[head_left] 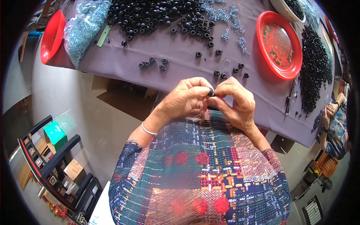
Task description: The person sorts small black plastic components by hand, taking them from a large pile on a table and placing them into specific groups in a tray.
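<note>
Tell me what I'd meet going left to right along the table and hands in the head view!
Red bowl, clear plastic bag, left hand, black piece, right hand, red dish, heap of small black pieces.

Fisheye view from the wearer's head, facing steeply down, close above the left hand (186, 96) and right hand (238, 104); purple tablecloth (123, 73) spreads across the top, the patterned shirt (204, 165) fills the bottom centre, and straight edges bow near the sides.
</note>
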Demonstrator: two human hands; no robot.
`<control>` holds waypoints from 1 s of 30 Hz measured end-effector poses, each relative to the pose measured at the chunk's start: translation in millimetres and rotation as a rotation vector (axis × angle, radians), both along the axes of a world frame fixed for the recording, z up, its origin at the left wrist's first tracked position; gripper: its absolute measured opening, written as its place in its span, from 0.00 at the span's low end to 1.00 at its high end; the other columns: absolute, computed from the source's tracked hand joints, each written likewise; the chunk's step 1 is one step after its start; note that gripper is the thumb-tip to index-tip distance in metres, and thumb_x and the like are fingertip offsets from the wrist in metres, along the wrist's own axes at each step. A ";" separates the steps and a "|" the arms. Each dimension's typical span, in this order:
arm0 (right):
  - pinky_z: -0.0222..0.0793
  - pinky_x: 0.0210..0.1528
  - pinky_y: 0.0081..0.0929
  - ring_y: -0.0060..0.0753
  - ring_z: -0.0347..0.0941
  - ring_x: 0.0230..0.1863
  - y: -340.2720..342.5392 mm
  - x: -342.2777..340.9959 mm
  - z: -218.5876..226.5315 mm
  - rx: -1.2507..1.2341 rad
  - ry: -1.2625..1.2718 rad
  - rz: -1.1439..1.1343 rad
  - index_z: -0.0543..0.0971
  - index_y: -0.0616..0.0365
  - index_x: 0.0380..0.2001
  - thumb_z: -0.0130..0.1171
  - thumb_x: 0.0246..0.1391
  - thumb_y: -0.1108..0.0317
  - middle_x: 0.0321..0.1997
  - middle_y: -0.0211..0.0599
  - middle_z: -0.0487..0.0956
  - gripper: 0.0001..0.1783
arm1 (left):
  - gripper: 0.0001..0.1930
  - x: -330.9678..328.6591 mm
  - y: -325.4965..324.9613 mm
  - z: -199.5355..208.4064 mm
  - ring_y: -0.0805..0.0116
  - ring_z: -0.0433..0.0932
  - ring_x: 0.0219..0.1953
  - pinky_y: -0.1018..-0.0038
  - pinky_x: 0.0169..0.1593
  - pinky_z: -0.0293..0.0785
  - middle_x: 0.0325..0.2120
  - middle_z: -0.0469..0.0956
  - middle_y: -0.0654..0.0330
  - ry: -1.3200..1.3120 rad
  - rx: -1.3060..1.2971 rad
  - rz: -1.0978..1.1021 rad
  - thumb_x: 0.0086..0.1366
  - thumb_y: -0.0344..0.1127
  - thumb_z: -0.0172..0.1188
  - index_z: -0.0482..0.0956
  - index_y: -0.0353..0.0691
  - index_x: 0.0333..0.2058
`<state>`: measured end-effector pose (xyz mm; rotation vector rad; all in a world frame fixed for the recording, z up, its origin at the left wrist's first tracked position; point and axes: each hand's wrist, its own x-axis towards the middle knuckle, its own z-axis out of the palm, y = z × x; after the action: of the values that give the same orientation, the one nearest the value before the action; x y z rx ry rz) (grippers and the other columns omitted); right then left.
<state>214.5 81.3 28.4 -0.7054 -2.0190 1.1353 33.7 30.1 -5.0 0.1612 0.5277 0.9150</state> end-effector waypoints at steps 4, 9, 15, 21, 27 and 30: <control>0.68 0.29 0.22 0.29 0.72 0.27 -6.0 -2.0 2.1 0.017 -0.007 -0.070 0.76 0.65 0.32 0.63 0.40 0.84 0.28 0.38 0.77 0.12 | 0.08 1.0 -2.1 4.5 0.79 0.74 0.26 0.81 0.28 0.72 0.28 0.77 0.61 0.079 0.053 0.046 0.64 0.34 0.57 0.74 0.35 0.36; 0.69 0.29 0.24 0.32 0.73 0.26 -8.5 -1.8 3.8 0.127 -0.058 -0.130 0.76 0.65 0.31 0.62 0.39 0.86 0.27 0.38 0.78 0.12 | 0.09 3.3 -8.0 13.8 0.79 0.73 0.27 0.82 0.31 0.73 0.29 0.77 0.61 0.208 0.030 0.083 0.66 0.35 0.55 0.74 0.35 0.38; 0.69 0.28 0.26 0.34 0.73 0.25 -0.9 0.8 9.7 0.226 -0.069 -0.026 0.77 0.64 0.29 0.62 0.38 0.86 0.25 0.39 0.78 0.12 | 0.10 2.8 -9.4 6.1 0.78 0.74 0.30 0.82 0.32 0.74 0.30 0.77 0.60 0.021 -0.003 0.003 0.66 0.36 0.54 0.73 0.35 0.40; 0.69 0.28 0.26 0.35 0.73 0.25 6.5 -2.1 5.8 0.210 -0.078 0.001 0.77 0.64 0.30 0.62 0.38 0.85 0.26 0.38 0.78 0.12 | 0.09 11.4 -11.6 7.0 0.75 0.74 0.30 0.79 0.35 0.74 0.29 0.76 0.60 0.038 -0.136 0.155 0.65 0.34 0.55 0.73 0.35 0.40; 0.70 0.33 0.29 0.38 0.73 0.32 -3.6 -12.1 -5.8 0.276 -0.120 -0.164 0.76 0.64 0.35 0.64 0.38 0.83 0.32 0.42 0.76 0.16 | 0.09 17.6 -9.0 3.1 0.73 0.76 0.34 0.77 0.35 0.73 0.34 0.78 0.59 0.040 -0.122 0.273 0.65 0.34 0.55 0.75 0.37 0.42; 0.70 0.36 0.31 0.39 0.72 0.36 -7.0 -12.3 -14.8 0.248 -0.146 -0.239 0.76 0.64 0.38 0.65 0.35 0.82 0.36 0.45 0.75 0.20 | 0.11 21.1 -6.3 7.2 0.72 0.77 0.37 0.75 0.35 0.75 0.37 0.78 0.59 0.055 -0.160 0.284 0.65 0.34 0.55 0.74 0.37 0.43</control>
<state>202.2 74.3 13.5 -0.8930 -2.0832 0.6999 54.8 23.8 2.2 -0.0354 0.6840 1.1412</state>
